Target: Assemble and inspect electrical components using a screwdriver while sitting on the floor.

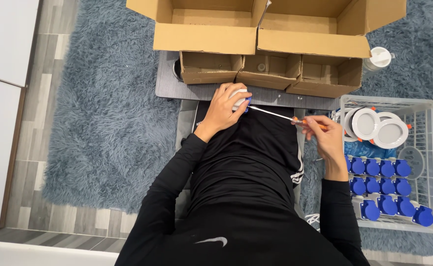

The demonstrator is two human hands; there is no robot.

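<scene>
The left hand [222,109] clamps a small white light fitting [239,98] against the edge of the dark table [169,81] while the right hand [324,135] pinches a thin screwdriver [280,116] by its handle, so its long shaft may slip off and jab the left fingers.

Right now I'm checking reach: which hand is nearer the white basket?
Right. The right hand holds a screwdriver just beside the basket; the left hand grips a small white part over at the desk.
</scene>
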